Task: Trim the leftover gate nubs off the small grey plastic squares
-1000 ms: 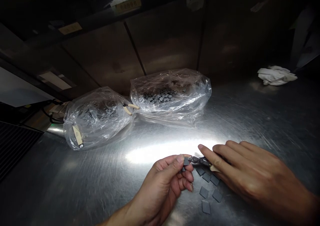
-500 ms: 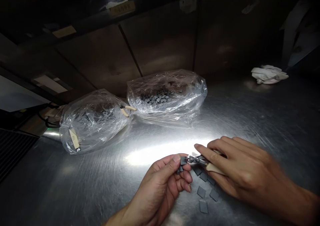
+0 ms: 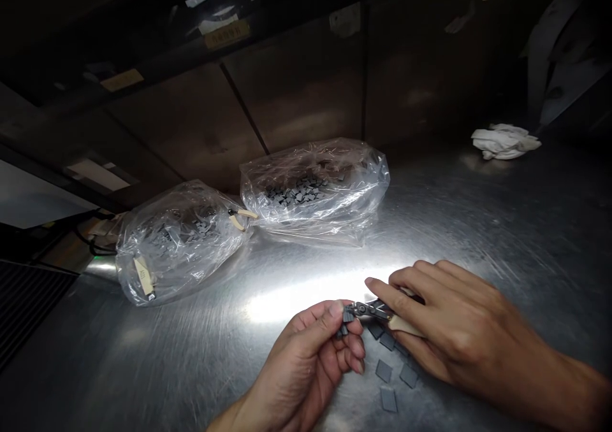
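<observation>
My left hand (image 3: 306, 362) pinches a small dark grey piece (image 3: 347, 325) between thumb and fingers, with a second piece showing just below it. My right hand (image 3: 459, 324) grips small side-cutting nippers (image 3: 370, 309) with beige handles. Their steel jaws sit against the top of the held piece. Several loose grey tiles (image 3: 383, 371) lie on the steel table (image 3: 478, 228) under and beside my hands, some partly hidden by my right hand.
Farther back stand two clear plastic bags (image 3: 176, 244) (image 3: 313, 193) full of grey tiles. A second pair of beige-handled nippers (image 3: 239, 218) lies between them. A crumpled white cloth (image 3: 504, 142) sits at the back right, against a dark metal wall.
The whole view has shifted and tilted slightly as my head moved. My hands and the nippers have moved slightly left, staying together at the held piece.
</observation>
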Motion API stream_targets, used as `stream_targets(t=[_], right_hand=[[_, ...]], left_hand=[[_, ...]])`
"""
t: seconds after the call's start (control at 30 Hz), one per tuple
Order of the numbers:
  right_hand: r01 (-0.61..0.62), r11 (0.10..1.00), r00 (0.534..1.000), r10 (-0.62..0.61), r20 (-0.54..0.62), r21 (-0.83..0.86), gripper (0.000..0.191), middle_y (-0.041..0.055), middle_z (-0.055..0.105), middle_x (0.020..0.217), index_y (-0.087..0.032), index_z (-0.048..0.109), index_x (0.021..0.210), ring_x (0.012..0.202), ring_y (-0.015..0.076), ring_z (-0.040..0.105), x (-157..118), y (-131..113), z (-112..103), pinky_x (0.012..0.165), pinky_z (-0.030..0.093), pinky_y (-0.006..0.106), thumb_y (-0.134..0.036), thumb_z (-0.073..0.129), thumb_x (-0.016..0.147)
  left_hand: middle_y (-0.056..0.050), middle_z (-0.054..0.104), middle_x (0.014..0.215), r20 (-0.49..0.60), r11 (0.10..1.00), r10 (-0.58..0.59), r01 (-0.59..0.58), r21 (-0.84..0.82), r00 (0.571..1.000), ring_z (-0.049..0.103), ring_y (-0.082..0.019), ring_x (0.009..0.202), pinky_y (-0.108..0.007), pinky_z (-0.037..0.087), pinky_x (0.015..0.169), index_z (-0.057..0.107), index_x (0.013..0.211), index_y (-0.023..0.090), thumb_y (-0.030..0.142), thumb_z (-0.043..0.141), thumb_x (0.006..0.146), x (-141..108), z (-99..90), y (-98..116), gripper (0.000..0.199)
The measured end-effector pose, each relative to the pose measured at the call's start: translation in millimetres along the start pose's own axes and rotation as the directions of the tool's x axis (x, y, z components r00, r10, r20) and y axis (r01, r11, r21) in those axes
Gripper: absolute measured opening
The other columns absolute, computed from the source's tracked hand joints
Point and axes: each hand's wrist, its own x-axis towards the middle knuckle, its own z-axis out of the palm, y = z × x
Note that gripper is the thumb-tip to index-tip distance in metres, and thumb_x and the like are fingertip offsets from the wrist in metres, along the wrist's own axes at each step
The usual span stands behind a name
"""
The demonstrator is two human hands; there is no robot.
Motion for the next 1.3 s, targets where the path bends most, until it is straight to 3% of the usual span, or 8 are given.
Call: stream_targets(t=[0.47,1.03,1.3], right_hand=[[-0.001,0.999,1.0,0.0,0.018,0.038,0.026,0.0046,0.062,0.086,-0.014,0.067,0.117,0.073,0.0196,0.056,0.3,-0.5,-1.4,0.069,0.039,0.036,-0.012,0.053,0.095],[0.102,0.988,0.993,-0.109,-0.054,-0.118,0.026,0.0072,0.069,0.084,-0.007,0.067,0.12,0.075,0.0206,0.063,3.1,-2.8,-3.5,0.068,0.039,0.037,-0.009,0.047,0.103],[0.064,0.997,0.998,-0.065,-0.021,-0.031,0.027,0.0046,0.064,0.085,-0.01,0.065,0.124,0.072,0.0187,0.059,0.3,-2.0,-1.4,0.067,0.039,0.035,-0.013,0.05,0.102]], left_hand=[[-0.008,0.074,0.076,-0.003,1.0,-0.018,0.018,-0.02,1.0,0.065,-0.011,0.059,-0.021,0.056,0.057,0.078,0.088,0.007,0.021,0.083,0.086,-1.2,1.4,-1.3,0.014],[-0.006,0.073,0.073,-0.027,0.999,-0.02,0.02,-0.03,0.999,0.063,-0.01,0.056,-0.022,0.053,0.058,0.079,0.083,0.009,0.021,0.086,0.082,-0.6,0.7,-0.5,0.015],[-0.006,0.073,0.072,-0.015,1.0,-0.017,0.017,-0.023,1.0,0.062,-0.01,0.056,-0.022,0.053,0.057,0.077,0.08,0.008,0.023,0.088,0.08,-1.3,2.7,-1.0,0.019]])
